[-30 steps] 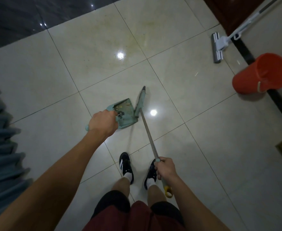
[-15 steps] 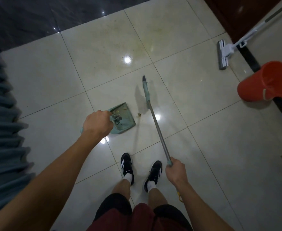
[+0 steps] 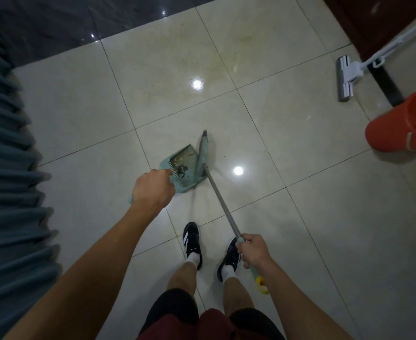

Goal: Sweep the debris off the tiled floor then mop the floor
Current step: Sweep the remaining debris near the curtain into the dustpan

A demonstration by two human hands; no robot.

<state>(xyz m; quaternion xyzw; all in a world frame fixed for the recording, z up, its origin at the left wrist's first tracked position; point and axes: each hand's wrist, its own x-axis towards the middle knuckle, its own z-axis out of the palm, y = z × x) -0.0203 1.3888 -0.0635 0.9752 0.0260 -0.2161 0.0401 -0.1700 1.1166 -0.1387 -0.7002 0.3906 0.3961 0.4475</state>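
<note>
While the person stands on the tiled floor [image 3: 288,148], the left hand [image 3: 153,190] grips the handle of the green dustpan [image 3: 181,168], fingers curled round it. The dustpan lies on the floor just ahead of that hand, its open mouth turned toward the broom [image 3: 202,153]. Debris [image 3: 182,165] lies inside the dustpan, near its toothed rear edge. The broom head stands on edge, touching the dustpan's mouth on the side away from the left hand. From the dustpan the broom's metal shaft runs back to the right hand [image 3: 254,251], which is closed round the green grip; a yellow end loop shows behind that hand. Both hands are therefore occupied, one on each tool, with the dustpan between them and ahead of the shoes [image 3: 192,241]. Yellowish staining marks the floor beyond the dustpan. Well apart from the dustpan, past the broom side, a white mop [image 3: 346,77] rests its head on the floor, and an orange bucket [image 3: 398,123] stands near it. On the dustpan's opposite side hangs a blue pleated curtain [image 3: 3,168].
</note>
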